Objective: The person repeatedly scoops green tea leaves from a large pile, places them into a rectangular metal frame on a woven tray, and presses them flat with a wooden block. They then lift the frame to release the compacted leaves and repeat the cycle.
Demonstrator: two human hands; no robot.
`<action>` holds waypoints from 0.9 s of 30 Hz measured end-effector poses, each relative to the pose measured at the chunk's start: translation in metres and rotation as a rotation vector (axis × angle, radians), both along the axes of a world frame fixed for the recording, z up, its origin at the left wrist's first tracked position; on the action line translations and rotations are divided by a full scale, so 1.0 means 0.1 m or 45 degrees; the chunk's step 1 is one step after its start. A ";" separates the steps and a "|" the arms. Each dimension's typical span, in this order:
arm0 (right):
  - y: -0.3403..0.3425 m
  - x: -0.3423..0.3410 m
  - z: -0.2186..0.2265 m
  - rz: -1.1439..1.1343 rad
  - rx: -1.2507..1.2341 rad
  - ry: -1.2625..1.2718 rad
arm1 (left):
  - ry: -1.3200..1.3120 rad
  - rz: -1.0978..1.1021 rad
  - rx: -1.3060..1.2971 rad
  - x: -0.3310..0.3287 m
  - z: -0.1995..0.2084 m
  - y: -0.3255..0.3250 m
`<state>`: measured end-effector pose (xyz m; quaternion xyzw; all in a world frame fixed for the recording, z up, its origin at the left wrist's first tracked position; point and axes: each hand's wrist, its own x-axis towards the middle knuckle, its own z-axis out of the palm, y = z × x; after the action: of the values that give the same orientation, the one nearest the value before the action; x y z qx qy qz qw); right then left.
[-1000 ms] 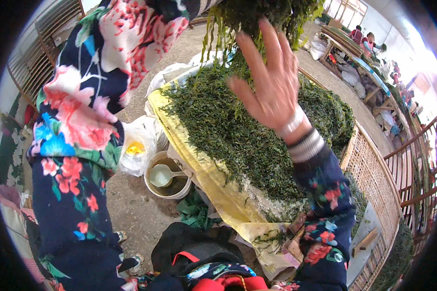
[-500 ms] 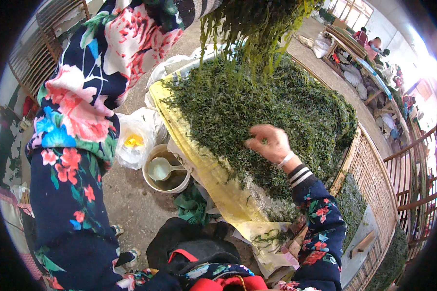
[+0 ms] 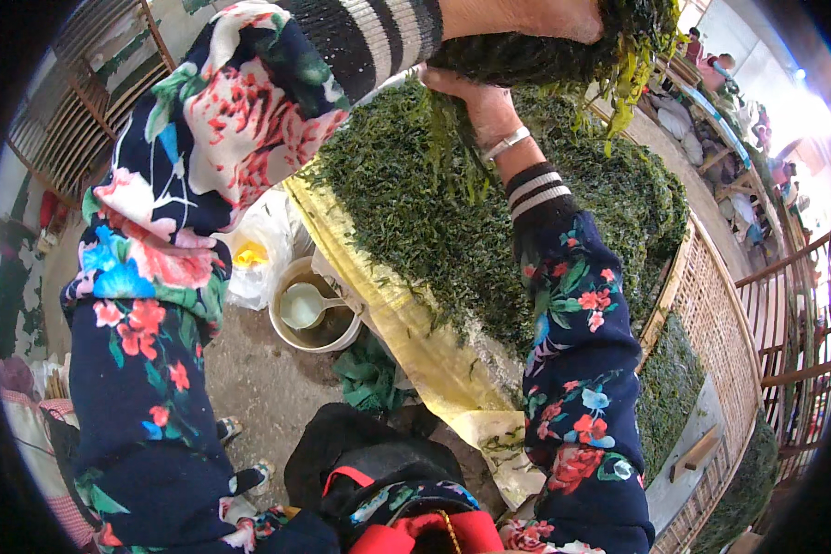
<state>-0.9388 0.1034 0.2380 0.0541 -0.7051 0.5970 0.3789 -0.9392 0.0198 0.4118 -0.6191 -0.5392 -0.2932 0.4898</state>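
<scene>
A dark green clump of seaweed point(image 3: 651, 42) hangs at the top of the view. My left hand point(image 3: 549, 17) holds it from above, its fingers buried in the strands. Just below, my right hand point(image 3: 480, 103) is raised against the clump's underside, closed on some strands that dangle beside it; its fingertips are partly hidden. Beneath both hands spreads a broad heap of chopped-looking seaweed point(image 3: 388, 194), lying on a yellow sheet point(image 3: 406, 337).
Left of the heap stands a white bucket point(image 3: 284, 323) with a pale ladle point(image 3: 303, 307) in it, beside a plastic bag point(image 3: 266, 249) with something yellow inside. At right are a woven bamboo tray point(image 3: 711, 305) and a wooden-handled board point(image 3: 688, 471). Other people sit far right.
My right hand has risen from the heap to the hanging clump. The left hand has moved right with the seaweed and now shows in view.
</scene>
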 end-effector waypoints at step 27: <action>0.07 0.22 -0.41 -0.312 -0.404 -0.731 | -1.783 0.094 -0.493 -1.71 -3.43 -1.10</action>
<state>-0.9169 0.1104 0.1974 -0.2605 -0.6825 0.6402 0.2378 -1.1098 -0.0900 0.0690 -0.3433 -0.7890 -0.5033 -0.0790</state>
